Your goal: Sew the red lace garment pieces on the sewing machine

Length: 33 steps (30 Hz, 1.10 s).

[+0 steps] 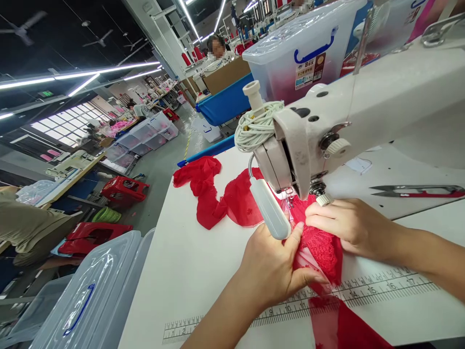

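A strip of red lace fabric (323, 249) runs under the needle of a white sewing machine (363, 116) and trails off the near table edge. My left hand (276, 266) pinches the lace just in front of the presser foot, thumb raised beside the machine's small white lamp (269, 209). My right hand (348, 225) lies on the lace to the right of the needle, fingers curled and pressing it down. More red fabric (214, 191) lies bunched behind the machine on the white table (196, 271).
A printed ruler (363, 288) runs along the table's front. Thread snips (417, 190) lie at the right. Clear plastic bins stand at lower left (90, 295) and behind the machine (305, 48). Red stools (123, 188), other tables and seated people fill the aisle at left.
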Available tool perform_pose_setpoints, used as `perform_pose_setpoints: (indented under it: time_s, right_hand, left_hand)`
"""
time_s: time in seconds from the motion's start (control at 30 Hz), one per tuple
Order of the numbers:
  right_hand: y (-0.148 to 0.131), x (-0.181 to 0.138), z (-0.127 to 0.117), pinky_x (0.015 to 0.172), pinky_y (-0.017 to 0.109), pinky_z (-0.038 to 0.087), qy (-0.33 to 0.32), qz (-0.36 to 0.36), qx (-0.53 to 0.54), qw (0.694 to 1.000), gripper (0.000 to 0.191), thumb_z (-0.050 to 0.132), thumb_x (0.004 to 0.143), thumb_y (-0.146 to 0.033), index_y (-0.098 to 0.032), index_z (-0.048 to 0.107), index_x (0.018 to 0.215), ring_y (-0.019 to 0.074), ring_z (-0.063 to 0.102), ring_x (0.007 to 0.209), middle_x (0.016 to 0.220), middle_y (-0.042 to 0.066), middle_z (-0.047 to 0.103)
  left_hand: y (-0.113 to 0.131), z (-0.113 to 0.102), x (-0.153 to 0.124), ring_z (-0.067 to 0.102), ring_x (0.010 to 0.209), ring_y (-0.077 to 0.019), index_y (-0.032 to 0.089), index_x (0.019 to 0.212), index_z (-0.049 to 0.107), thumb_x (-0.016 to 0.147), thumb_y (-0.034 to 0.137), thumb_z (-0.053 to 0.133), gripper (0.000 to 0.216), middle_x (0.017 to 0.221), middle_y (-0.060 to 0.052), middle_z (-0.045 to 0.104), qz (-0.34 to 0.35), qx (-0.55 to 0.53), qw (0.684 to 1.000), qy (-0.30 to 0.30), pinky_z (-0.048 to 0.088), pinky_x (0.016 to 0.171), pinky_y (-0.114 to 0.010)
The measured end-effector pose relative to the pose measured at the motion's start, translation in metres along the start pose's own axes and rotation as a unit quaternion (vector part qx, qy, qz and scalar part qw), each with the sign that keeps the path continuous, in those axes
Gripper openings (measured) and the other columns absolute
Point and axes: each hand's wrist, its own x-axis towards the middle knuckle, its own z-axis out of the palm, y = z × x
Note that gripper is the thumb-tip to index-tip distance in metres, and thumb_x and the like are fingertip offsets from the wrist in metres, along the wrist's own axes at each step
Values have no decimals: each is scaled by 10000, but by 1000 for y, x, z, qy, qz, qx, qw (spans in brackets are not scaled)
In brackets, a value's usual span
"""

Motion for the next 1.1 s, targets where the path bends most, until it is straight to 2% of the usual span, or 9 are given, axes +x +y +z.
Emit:
perform_pose_setpoints:
  time_s: [0.2,0.4,0.63,0.97,1.1]
  right_hand:
    - [2,-4,0,625,315,409,-2,8,0,1000,319,452,773,-3,-206,619,953,197,529,740,931,67,653]
    - [1,-4,-2,599,320,401,-6,25,16,1000,380,413,726,29,-208,620,939,198,514,718,890,59,645]
    - [0,2,-4,568,311,371,22,14,20,999,313,394,796,18,-206,588,896,193,458,669,762,41,591]
    - [3,0,-2,618,321,419,8,28,16,999,253,444,838,-38,-213,607,919,199,517,731,882,63,631]
    - [3,1,-1,631,329,433,8,40,13,999,255,444,831,-35,-207,621,896,211,529,768,883,72,634]
  left_hand:
    - [2,1,1,627,908,-292,75,1244,659,870,782,73,992,1263,-206,645,4,11,999,30,543,767,-434]
    - [5,7,-1,638,820,-289,99,1252,659,847,816,123,982,1077,-191,710,-13,29,999,38,542,677,-412]
    - [7,11,0,622,761,-259,101,1279,640,849,814,157,963,1115,-200,690,-8,50,998,38,542,636,-390]
    - [6,12,-1,624,825,-272,116,1340,594,865,798,185,926,998,-185,693,-18,57,998,23,546,655,-376]
    - [3,14,-1,629,863,-282,135,1362,581,866,799,221,903,1033,-184,693,-21,71,997,18,551,697,-390]
